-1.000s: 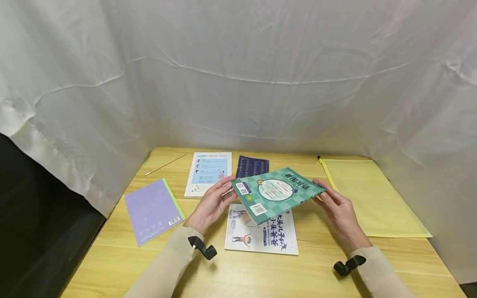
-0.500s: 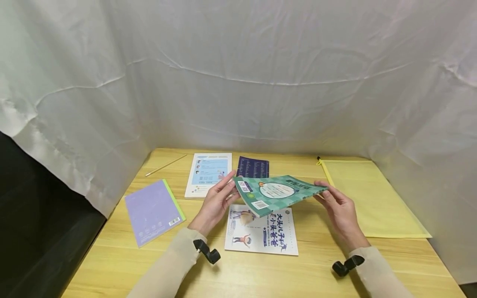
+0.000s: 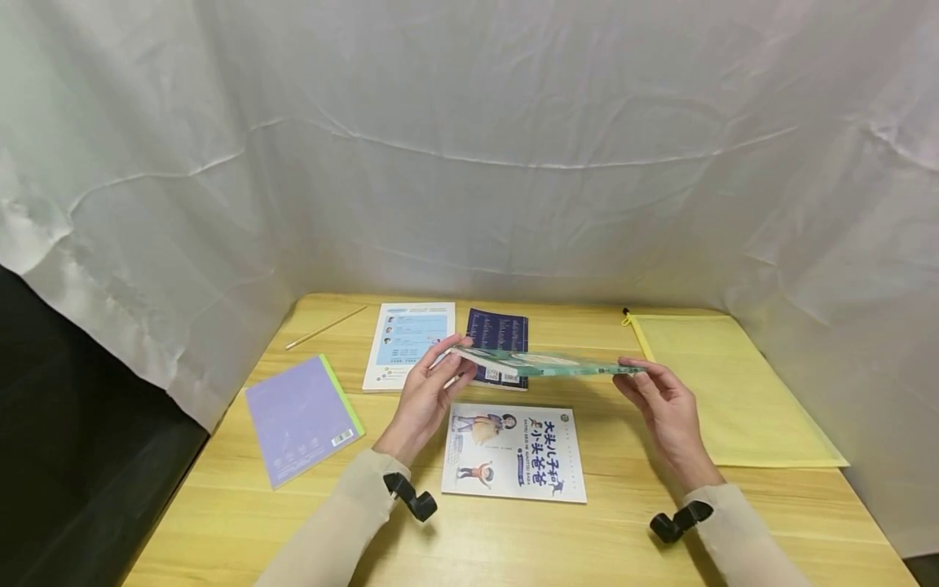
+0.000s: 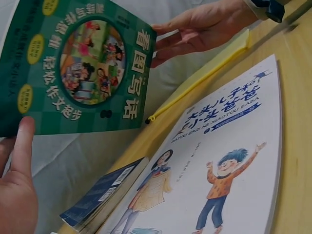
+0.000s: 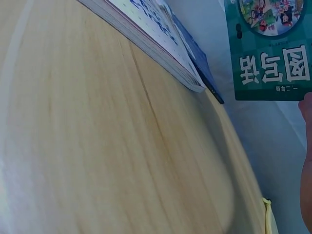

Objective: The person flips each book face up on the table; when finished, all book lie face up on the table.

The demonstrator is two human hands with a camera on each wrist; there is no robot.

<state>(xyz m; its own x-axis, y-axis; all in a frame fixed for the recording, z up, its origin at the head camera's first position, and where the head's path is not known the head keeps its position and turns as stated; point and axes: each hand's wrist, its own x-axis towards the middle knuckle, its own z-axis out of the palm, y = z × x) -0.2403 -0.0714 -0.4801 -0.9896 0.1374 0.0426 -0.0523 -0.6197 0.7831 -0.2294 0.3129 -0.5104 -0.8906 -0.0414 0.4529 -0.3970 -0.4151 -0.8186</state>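
A thin green book (image 3: 565, 367) is in the air, seen nearly edge-on in the head view. My left hand (image 3: 425, 399) grips its left end, and my right hand (image 3: 671, 416) pinches the right end between thumb and fingers. The left wrist view shows the checked green cover (image 4: 92, 63) with a round picture. In the right wrist view only part of that cover (image 5: 268, 63) and the edge of my right hand (image 5: 307, 170) appear. Below the raised book, a white picture book (image 3: 513, 456) lies flat on the table.
Behind the green book lies a dark blue book (image 3: 499, 328), partly hidden, beside a white-and-blue book (image 3: 407, 342). A purple notebook (image 3: 301, 420) and a thin stick (image 3: 326, 327) are at the left. A yellow mesh zip bag (image 3: 734, 391) lies at the right on the wooden table (image 3: 528, 546).
The green book has tilted from showing its printed back to nearly edge-on, its near edge rising. More of the white picture book is uncovered. Both hands keep their hold.
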